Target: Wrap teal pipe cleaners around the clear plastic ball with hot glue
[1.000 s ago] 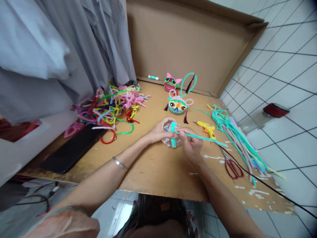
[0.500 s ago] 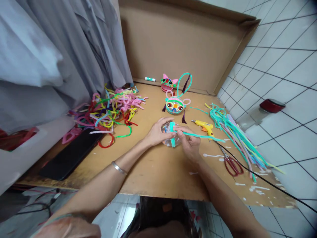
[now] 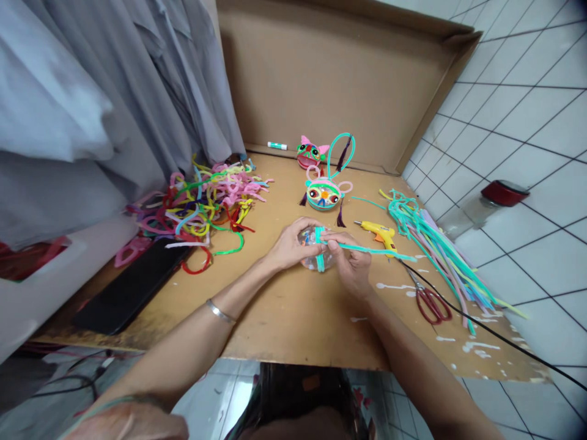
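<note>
My left hand (image 3: pixel 293 245) is closed around the left side of a clear round plastic ball (image 3: pixel 310 261), its thumb lying across the front. A band of teal pipe cleaner (image 3: pixel 320 264) runs down over the ball's middle. My right hand (image 3: pixel 352 263) pinches a teal pipe cleaner (image 3: pixel 383 251) against the ball's right side, and its loose end sticks out to the right. The fingertips of both hands meet at the band and hide where the strip joins it. Beyond the hands stands a decorated animal-face lantern (image 3: pixel 323 194) with pink ears and dark tassels.
Right of my hands lie a yellow glue gun (image 3: pixel 378 232) with a black cord, red-handled scissors (image 3: pixel 431 304) and a bundle of pipe cleaners (image 3: pixel 440 250). A tangled pipe-cleaner pile (image 3: pixel 206 201) and black tray-like object (image 3: pixel 132 290) are left. A second animal face (image 3: pixel 310 153) and glue stick (image 3: pixel 277 146) sit behind.
Almost nothing differs. Both hands keep their hold on the ball and the teal pipe cleaner, and the view has shifted very slightly.
</note>
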